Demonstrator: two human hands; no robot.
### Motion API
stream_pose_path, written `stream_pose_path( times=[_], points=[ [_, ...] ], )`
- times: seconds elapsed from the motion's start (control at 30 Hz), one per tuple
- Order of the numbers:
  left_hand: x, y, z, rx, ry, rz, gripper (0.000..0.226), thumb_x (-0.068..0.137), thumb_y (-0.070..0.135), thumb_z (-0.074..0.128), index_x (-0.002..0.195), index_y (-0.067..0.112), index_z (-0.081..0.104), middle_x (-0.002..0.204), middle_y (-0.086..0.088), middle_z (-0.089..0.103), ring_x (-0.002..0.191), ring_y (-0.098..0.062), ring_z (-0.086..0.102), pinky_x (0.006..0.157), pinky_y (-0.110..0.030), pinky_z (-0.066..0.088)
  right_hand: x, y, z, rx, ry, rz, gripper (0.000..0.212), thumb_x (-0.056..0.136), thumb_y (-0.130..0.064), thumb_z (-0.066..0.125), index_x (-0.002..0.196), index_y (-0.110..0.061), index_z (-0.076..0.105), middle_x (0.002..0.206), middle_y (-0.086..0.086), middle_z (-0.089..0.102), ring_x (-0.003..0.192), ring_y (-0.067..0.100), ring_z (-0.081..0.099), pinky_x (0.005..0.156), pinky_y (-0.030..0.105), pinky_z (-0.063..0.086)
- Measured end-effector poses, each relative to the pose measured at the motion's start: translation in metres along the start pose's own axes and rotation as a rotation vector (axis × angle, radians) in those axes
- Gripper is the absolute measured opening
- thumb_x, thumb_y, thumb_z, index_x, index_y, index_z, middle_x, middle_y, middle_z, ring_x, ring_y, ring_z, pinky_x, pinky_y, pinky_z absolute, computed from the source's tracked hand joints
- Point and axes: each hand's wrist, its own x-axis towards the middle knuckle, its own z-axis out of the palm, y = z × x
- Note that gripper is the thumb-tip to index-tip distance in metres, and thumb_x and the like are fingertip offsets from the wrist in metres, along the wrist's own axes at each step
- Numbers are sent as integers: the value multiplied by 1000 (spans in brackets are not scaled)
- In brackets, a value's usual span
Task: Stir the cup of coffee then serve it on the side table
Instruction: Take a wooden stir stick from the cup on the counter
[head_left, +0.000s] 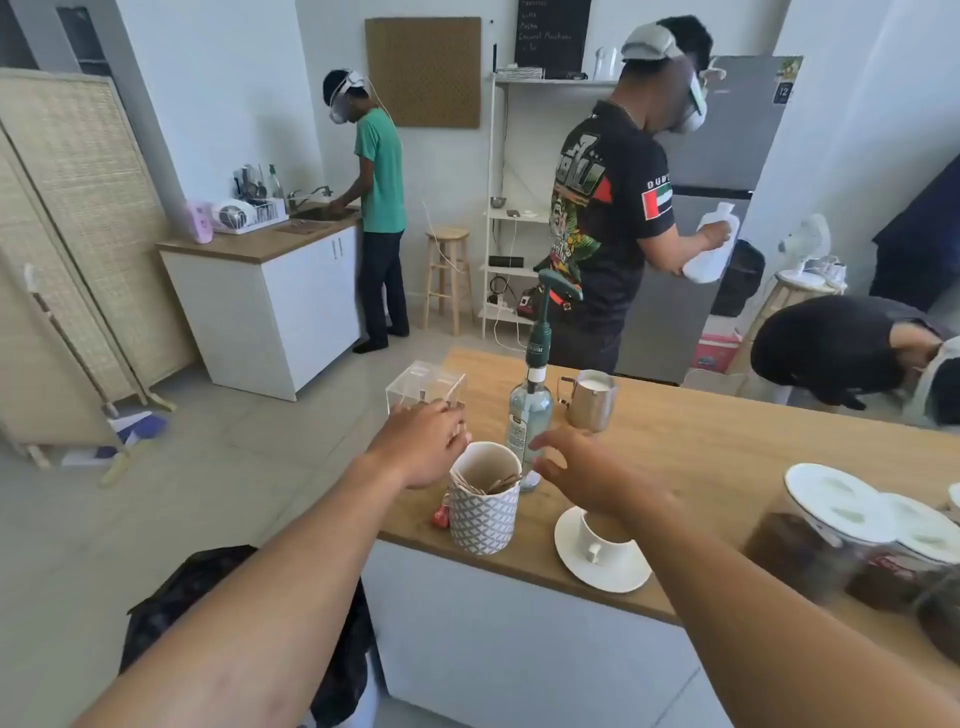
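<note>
Wooden stirrers (498, 486) sit in the patterned holder (483, 514), with the coffee cup (602, 543) just right of it. Right hand (582, 473) hovers spread and empty, can't tell the left hand (421, 447) grip. I'd pinch one stick and lift straight up.

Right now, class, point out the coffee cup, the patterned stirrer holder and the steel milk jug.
coffee cup (617, 548), head view, white side wall.
patterned stirrer holder (483, 517), head view, patterned outer wall.
steel milk jug (592, 408), head view, steel body below the rim.

Wooden counter (701, 457): clear box (423, 387) at the far left corner, bottle (530, 415) and milk jug (589, 400) beside it, stirrer pot (483, 512) near the left edge, saucer (602, 564) with cup (602, 535) at the near edge, jars (810, 530) right.
</note>
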Motion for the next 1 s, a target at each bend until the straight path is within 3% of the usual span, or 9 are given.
stream_pose_path(
  times=[0.2,0.53,1.0],
  points=[
    [1,-27,32,8,-44,-2,35,104,32,38,131,19,57,141,0,54,130,-21,48,105,-47,38,24,1,36,-14,-34,-22,26,96,-31,56,121,-29,62,134,-3,55,123,18,49,100,33,41],
    [2,-48,59,-35,-99,-36,41,104,33,40,141,19,49,144,-2,52,132,-21,48,109,-45,34,47,2,72,-66,2,-54,28,92,-28,61,120,-26,64,134,-3,54,126,19,41,103,34,37],
    [9,-55,67,-57,-120,-38,41,104,34,41,141,19,49,145,0,51,135,-20,45,112,-44,33,55,4,82,-61,30,-60,22,95,-28,55,111,-21,68,121,-1,62,117,21,48,98,38,42]
  ],
)
